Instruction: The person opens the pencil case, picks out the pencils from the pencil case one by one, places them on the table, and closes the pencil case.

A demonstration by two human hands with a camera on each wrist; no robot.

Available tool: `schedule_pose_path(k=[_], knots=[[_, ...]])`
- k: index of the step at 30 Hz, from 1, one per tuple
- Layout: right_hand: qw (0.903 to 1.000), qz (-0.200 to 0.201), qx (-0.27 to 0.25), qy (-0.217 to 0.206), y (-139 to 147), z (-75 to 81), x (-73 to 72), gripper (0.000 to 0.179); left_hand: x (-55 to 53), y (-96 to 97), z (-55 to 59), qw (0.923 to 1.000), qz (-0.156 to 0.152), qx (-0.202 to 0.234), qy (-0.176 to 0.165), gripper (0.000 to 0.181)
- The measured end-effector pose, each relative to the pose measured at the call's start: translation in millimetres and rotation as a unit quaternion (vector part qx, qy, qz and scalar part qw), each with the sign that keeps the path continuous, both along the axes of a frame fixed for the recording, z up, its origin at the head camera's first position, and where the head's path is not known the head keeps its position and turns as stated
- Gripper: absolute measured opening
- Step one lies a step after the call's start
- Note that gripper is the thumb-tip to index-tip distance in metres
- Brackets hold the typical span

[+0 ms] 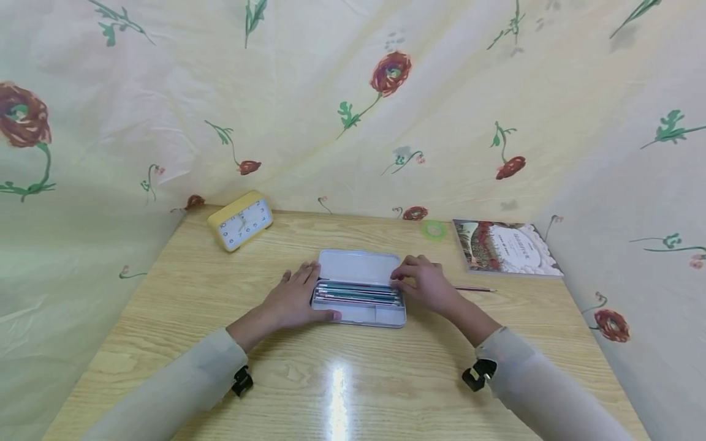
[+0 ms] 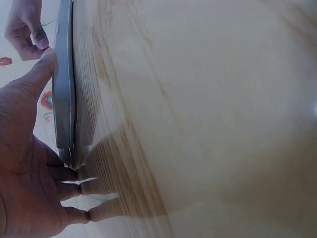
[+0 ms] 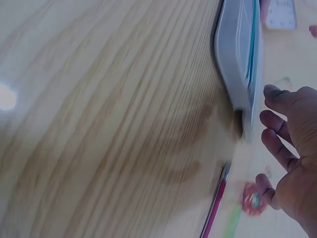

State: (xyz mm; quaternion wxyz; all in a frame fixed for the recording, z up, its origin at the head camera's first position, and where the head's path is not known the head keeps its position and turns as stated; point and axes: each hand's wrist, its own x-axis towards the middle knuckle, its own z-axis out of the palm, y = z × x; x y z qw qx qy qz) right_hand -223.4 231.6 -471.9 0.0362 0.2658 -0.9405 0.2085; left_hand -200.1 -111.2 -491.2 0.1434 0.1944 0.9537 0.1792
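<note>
A pale metal pencil case (image 1: pixel 353 315) lies on the table, its hinged lid (image 1: pixel 358 266) tipped back. Several green and dark red pencils (image 1: pixel 358 297) lie side by side inside it. My left hand (image 1: pixel 298 299) rests at the case's left end, fingers straight, its thumb on the front rim. In the left wrist view that thumb touches the grey side of the case. Over the right end, my right hand (image 1: pixel 427 285) has its fingers loosely bent beside the pencil ends. The right wrist view shows nothing between its fingers. A dark red pencil (image 1: pixel 477 289) lies loose right of the case.
A yellow clock (image 1: pixel 242 222) stands at the back left of the wooden table (image 1: pixel 220 275). At the back right lies a booklet (image 1: pixel 507 248), with a green ring-shaped item (image 1: pixel 434 230) left of it. Flowered cloth (image 1: pixel 309 110) hangs behind.
</note>
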Motion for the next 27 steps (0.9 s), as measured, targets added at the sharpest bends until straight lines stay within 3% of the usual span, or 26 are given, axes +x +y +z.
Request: schedule_pose_path(k=[5,16,27], knots=[[0.9996,0.021,0.000,-0.020,-22.9,4.9,4.3,0.006,0.8,0.8,1.9,1.0000,0.002,0.001,-0.003,0.136],[0.9974,0.055,0.031,-0.034,-48.9,-0.5,8.9,0.008,-0.7,1.6,0.2,1.0000,0.002,-0.005,0.001,0.137],[0.9963,0.074,0.037,-0.022,-68.9,-4.8,9.7,0.009,0.3,-0.3,-0.1,1.0000,0.001,-0.003,0.006,0.137]])
